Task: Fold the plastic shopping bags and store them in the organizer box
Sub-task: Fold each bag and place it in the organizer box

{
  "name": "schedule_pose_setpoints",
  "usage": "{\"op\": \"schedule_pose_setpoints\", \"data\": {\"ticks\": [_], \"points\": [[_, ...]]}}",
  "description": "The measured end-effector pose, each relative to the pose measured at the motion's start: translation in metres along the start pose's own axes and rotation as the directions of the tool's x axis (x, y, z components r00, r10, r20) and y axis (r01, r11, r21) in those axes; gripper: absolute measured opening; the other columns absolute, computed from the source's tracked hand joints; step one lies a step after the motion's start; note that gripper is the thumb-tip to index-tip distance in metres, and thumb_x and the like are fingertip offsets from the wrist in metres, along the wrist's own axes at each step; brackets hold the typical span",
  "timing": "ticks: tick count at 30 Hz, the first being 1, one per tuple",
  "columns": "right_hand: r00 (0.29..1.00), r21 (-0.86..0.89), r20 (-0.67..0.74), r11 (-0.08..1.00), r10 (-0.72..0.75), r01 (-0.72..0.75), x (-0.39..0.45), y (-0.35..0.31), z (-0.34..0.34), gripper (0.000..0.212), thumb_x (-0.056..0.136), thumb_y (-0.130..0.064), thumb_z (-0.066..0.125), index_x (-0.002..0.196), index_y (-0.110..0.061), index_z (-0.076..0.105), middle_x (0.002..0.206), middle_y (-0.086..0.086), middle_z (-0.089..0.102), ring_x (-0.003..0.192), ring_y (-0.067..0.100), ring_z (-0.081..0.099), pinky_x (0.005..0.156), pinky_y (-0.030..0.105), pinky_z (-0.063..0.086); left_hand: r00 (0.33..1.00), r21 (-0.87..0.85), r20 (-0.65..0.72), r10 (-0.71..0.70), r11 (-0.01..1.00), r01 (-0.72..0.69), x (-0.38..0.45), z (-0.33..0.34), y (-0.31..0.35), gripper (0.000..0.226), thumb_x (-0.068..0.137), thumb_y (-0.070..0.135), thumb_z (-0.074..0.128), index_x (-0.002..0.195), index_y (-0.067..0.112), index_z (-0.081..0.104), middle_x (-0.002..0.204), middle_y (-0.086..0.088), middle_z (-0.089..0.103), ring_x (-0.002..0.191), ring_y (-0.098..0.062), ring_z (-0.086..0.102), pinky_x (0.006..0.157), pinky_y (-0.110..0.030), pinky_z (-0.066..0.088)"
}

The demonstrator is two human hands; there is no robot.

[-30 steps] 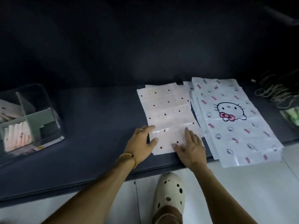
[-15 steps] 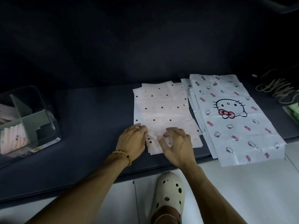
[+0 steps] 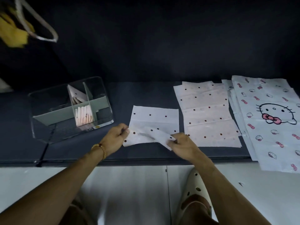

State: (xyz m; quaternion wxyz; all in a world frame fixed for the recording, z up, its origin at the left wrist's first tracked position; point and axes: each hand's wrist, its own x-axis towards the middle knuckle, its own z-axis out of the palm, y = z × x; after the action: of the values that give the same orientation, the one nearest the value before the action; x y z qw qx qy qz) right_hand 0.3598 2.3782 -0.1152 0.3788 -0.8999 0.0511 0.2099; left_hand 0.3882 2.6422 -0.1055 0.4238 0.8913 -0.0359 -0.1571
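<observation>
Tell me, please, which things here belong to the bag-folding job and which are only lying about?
Belong to the job:
- polka-dot bag, pinched at its near edge by left hand and right hand
- pile of polka-dot bags
- cat-print bags
- clear organizer box
- folded bags standing inside it

Only lying about:
- yellow cloth
- hanger
- white clog

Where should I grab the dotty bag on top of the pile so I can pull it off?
Take the polka-dot bag on the pile by its near edge, coming from the front of the dark mat. It lies flat, so only an edge offers a grip, and that edge is closest to you. Pinching both near corners would likely lift it evenly.
</observation>
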Motion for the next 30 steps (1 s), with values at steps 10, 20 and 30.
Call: {"op": "schedule_pose_setpoints", "data": {"ticks": [10, 20, 30], "points": [[0.941, 0.315, -0.226, 0.933, 0.252, -0.174, 0.011, -0.003, 0.034, 0.027, 0.102, -0.029, 0.037, 0.093, -0.011, 0.055, 0.088, 0.005, 0.058, 0.083, 0.022, 0.057, 0.081, 0.04, 0.05, 0.973, -0.389, 0.088, -0.215, 0.891, 0.233, -0.017, 0.006, -0.02, 0.034, 0.083, 0.055, 0.062, 0.099, 0.027, 0.072, 0.1, 0.01, 0.073, 0.099, -0.011, 0.066, 0.086, -0.027, 0.049], [0.889, 0.318, -0.325, 0.923, 0.322, -0.218, 0.018, 0.008, 0.029, 0.036, 0.089, -0.02, 0.061, 0.056, -0.011, 0.049, 0.051, -0.004, 0.045, 0.051, 0.012, 0.041, 0.046, 0.018, 0.036, 0.941, 0.164, -0.198, -0.273, 0.938, 0.306, 0.015, 0.028, -0.019, 0.03, 0.093, 0.034, 0.056, 0.097, 0.005, 0.058, 0.108, -0.018, 0.064, 0.098, -0.038, 0.059, 0.081, -0.041, 0.048], [0.902, 0.004, -0.32, 0.952, 0.291, -0.306, 0.039, 0.0, 0.019, 0.039, 0.096, -0.029, 0.052, 0.061, -0.015, 0.041, 0.057, -0.002, 0.043, 0.056, 0.012, 0.042, 0.049, 0.023, 0.029, 0.914, 0.453, -0.385, -0.129, 0.836, 0.309, 0.025, 0.029, -0.015, 0.026, 0.09, 0.041, 0.056, 0.094, 0.016, 0.049, 0.092, -0.01, 0.065, 0.082, -0.033, 0.063, 0.061, -0.036, 0.046]]}}
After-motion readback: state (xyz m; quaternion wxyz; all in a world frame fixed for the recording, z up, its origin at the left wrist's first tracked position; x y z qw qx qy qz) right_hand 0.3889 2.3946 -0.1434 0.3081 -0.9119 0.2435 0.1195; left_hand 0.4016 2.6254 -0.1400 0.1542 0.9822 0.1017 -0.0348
